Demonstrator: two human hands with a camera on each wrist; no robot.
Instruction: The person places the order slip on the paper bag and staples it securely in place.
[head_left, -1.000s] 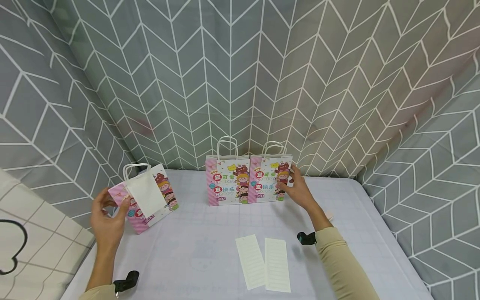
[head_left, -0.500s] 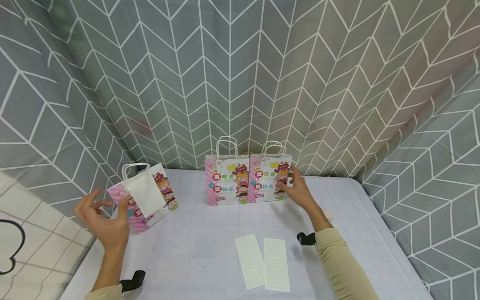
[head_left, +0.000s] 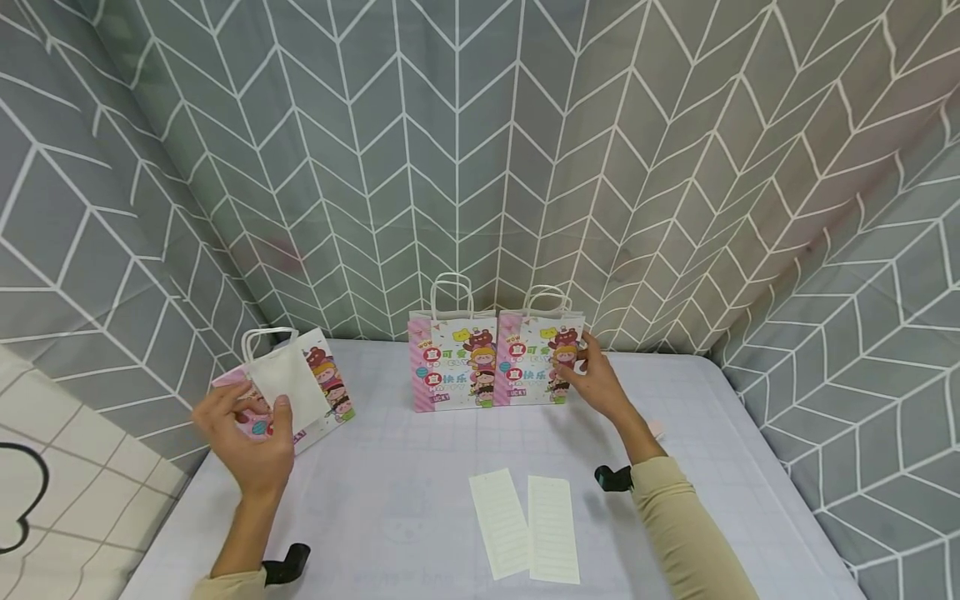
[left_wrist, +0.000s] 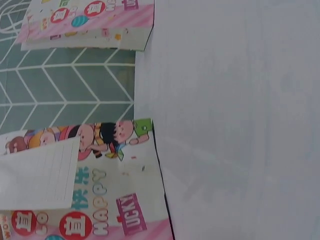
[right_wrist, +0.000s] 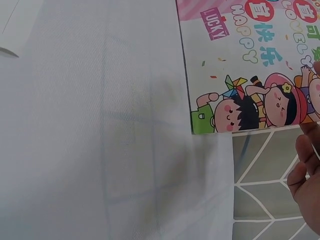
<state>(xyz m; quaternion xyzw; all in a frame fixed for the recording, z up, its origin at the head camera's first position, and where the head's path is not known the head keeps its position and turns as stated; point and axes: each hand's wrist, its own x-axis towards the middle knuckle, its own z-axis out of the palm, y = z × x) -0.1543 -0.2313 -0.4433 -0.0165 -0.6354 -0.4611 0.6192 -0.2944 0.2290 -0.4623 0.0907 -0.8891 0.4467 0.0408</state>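
Two pink and white cartoon-printed paper gift bags stand side by side at the back of the table, a middle bag [head_left: 453,362] and a right bag [head_left: 525,358]. My right hand [head_left: 597,379] grips the right bag by its right edge, thumb on the front and fingers behind. At the left stands a matching left bag [head_left: 333,379], turned at an angle. A white lined card [head_left: 296,387] hangs on its front, also seen as a lined card [left_wrist: 37,175] in the left wrist view. My left hand [head_left: 251,446] hovers before this bag with fingers loosely bent, apparently holding nothing.
Two lined white cards [head_left: 501,523] lie at the front middle of the white-covered table [head_left: 375,508]. A small pale item [head_left: 657,429] lies beyond the right forearm. Patterned curtains [head_left: 450,167] rise behind and at the sides.
My left hand has let go of the left bag's left edge, its fingers spread, and moved right in front of the bag. The right hand has kept its grip.
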